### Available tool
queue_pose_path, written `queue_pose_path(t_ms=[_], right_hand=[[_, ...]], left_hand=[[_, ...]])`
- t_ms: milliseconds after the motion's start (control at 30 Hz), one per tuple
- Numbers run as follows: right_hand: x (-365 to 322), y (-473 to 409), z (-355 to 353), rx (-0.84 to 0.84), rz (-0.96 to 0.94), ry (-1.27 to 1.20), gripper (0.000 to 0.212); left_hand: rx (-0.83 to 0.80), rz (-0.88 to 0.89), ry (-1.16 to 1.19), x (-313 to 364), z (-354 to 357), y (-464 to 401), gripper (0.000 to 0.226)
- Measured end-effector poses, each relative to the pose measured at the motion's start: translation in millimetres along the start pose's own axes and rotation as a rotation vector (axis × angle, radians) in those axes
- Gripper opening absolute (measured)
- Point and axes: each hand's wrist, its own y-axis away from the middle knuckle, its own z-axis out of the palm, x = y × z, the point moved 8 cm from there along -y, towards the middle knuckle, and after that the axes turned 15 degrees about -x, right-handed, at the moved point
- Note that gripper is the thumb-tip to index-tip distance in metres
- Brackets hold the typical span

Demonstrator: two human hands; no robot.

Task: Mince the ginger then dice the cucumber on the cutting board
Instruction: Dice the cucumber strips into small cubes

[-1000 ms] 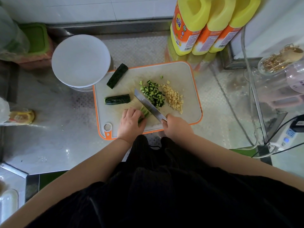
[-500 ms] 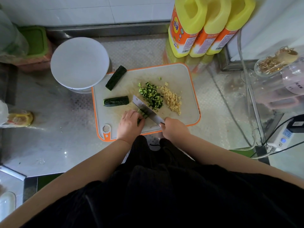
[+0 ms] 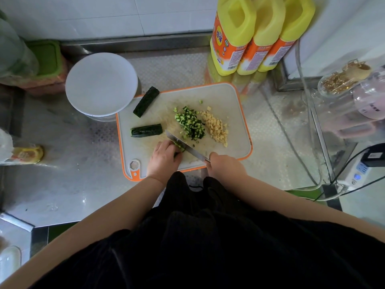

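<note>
Dicing cucumber strips [image 3: 179, 147] pinned by the left hand [image 3: 163, 159], the right hand [image 3: 224, 166] grips a knife [image 3: 185, 146] now advanced leftward; minced ginger [image 3: 216, 128] sits finished on the cutting board [image 3: 233, 101], two cucumber chunks [image 3: 146, 130] remaining.

Over the last second the steel-bladed kitchen knife [image 3: 185, 146] has worked leftward along the thin green cucumber strips [image 3: 179, 147], and its blade now lies just beside the fingertips of the left hand [image 3: 163, 158], where earlier a stretch of green showed between them. Less of the strips now pokes out past the curled fingers, so only a short stub is left at the blade. The right hand [image 3: 224, 166] on the handle has followed the blade to the left. The left hand has shifted very little on the white, orange-rimmed plastic cutting board [image 3: 229, 97].
</note>
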Motion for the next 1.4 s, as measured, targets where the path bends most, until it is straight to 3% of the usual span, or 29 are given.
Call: queue_pose_path(t_ms=[267,567,767,933,1200,1400], right_hand=[[-3,-14,8,-0.074,0.039,-0.022,0.017],[14,-17,1,-0.039,0.026,-0.198,0.038],[2,-6,1,0.017,-0.015,-0.072,0.034],[-5,-5,3,-0.033,-0.003,0.026,0.03],[-6,-20,11,-0.074,0.049,-0.03,0.023],[3,-19,2,-0.062,0.006,-0.131,0.036]], left_hand=[[-0.011,-0.02,0.005,-5,3,-1,0.011],[0.042,0.055,-0.04,-3,0,2,0.028],[0.033,0.055,-0.043,-2,-5,7,0.018],[0.021,0.059,-0.013,-4,-4,4,0.031],[0.08,0.106,-0.026,-5,-3,5,0.028],[0.125,0.138,-0.08,-4,-4,6,0.028]])
